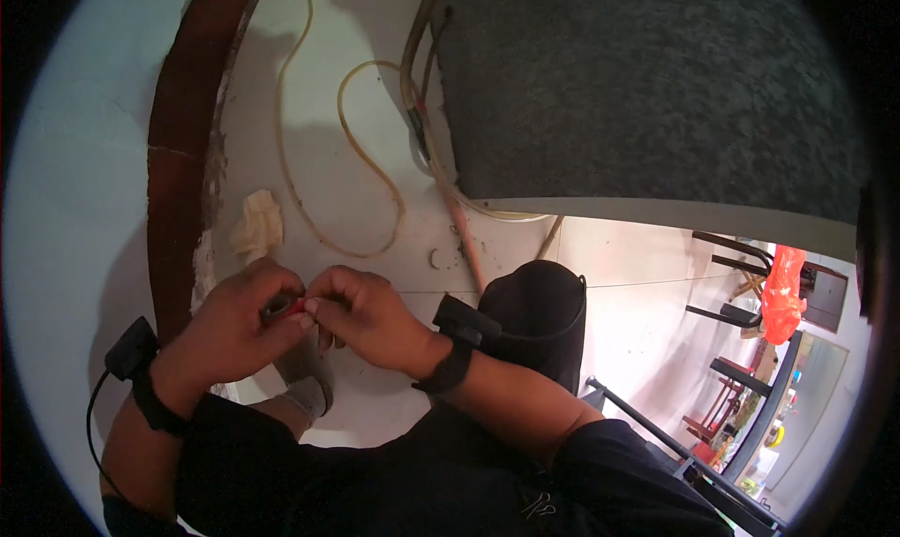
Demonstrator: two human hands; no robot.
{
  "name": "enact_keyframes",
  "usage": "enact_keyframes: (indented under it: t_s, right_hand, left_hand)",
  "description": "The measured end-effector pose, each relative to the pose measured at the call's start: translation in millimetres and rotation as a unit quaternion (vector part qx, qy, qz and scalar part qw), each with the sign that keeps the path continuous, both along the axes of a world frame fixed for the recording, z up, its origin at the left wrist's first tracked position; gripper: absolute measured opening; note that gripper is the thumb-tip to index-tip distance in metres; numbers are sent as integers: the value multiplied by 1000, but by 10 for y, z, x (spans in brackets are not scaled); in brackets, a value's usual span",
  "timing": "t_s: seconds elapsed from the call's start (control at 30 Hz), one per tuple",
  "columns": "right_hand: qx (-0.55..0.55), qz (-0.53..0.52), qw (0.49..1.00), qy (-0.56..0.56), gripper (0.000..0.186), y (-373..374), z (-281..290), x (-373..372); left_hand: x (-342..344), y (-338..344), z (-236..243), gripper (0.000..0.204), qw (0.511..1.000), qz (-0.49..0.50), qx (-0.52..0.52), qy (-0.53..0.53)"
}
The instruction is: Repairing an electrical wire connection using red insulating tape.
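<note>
My left hand and my right hand meet in front of me, above the pale floor. Both are closed, thumbs and fingertips pinching a small red thing between them. Fingers cover most of it, so its kind cannot be made out. Each wrist wears a black strap with a small black box. Just beyond the left hand, a crumpled cream cloth lies on the floor beside the wall.
A thin yellowish hose loops across the floor, near a pinkish pipe. A large dark grey panel fills the far right. Brown skirting runs along the left wall. Beside my right forearm stands a rounded black form. Farther right hangs an orange-red plastic bag.
</note>
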State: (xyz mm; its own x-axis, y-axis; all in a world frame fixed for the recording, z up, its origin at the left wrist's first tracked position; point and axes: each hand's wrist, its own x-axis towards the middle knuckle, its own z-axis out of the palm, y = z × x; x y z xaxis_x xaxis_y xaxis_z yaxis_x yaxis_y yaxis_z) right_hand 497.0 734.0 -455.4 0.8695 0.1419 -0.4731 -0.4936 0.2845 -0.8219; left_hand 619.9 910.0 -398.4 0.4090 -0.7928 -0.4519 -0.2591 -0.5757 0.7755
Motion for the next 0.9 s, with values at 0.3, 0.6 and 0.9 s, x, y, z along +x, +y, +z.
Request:
enact_keyframes:
  t_s: [0.3,0.6,0.9]
  right_hand:
    - [30,-10,999,-20,18,5,-222,66]
    - [-349,197,911,-96,26,-192,-1475,128]
    - [-630,432,627,-154,25,-725,-1630,194]
  left_hand:
    - [115,8,1,17,1000,1,20,-9]
    - [218,118,30,11,992,114,54,-23]
    - [242,262,92,13,987,160,26,-2]
